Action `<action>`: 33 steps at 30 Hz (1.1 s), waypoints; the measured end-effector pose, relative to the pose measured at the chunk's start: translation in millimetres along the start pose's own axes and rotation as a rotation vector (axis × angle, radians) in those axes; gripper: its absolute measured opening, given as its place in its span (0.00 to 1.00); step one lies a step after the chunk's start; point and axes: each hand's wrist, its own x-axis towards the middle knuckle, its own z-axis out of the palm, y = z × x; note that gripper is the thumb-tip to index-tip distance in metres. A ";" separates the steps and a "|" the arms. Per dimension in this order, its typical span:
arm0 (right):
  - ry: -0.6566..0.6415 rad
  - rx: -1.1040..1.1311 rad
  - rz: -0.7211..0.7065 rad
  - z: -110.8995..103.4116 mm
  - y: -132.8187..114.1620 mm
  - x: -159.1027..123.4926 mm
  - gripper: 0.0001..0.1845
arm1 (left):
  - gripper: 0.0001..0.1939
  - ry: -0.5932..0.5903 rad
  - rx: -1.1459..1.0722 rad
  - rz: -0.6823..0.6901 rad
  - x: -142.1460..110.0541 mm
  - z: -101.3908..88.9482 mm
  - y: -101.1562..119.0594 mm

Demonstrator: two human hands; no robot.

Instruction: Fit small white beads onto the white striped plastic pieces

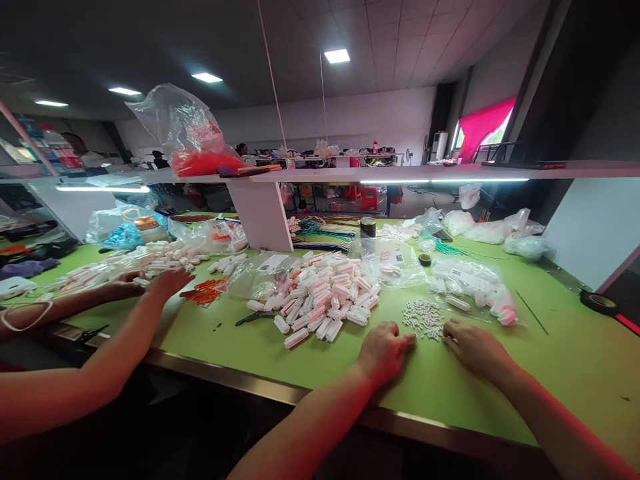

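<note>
A spread of tiny white pieces (421, 317) lies on the green tabletop between my two hands. To the left of it rests my left hand (384, 352), closed, thumb and forefinger pinched together at the near edge of the spread; what they hold, if anything, is too small to name. My right hand (473, 345) is on the other side, its fingers bent and drawn together, tips touching the right edge of the pieces. Whatever is under those tips is hidden. Beyond my left hand sits a heap of white plastic housings (330, 293), some with a pinkish tint.
A co-worker's hands (167, 283) work at another white heap on the left, near orange strips (204, 291). Black-handled pliers (254, 318) lie beside my heap. Clear bags (473, 283), a black tape roll (425, 260) and bundled wires (325, 233) lie behind. A shelf (320, 175) crosses above.
</note>
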 end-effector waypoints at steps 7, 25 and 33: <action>0.094 0.139 -0.043 3.8 -5.7 -0.2 0.11 | 0.19 -0.066 0.060 0.029 -0.2 -7.3 7.2; 0.335 0.649 -0.248 13.4 -44.4 3.3 0.10 | 0.09 0.051 -0.212 -0.124 -1.7 -2.5 -5.8; 0.323 0.340 -0.276 20.4 -46.9 -0.3 0.11 | 0.09 0.050 -0.209 -0.133 -2.2 -2.7 -4.7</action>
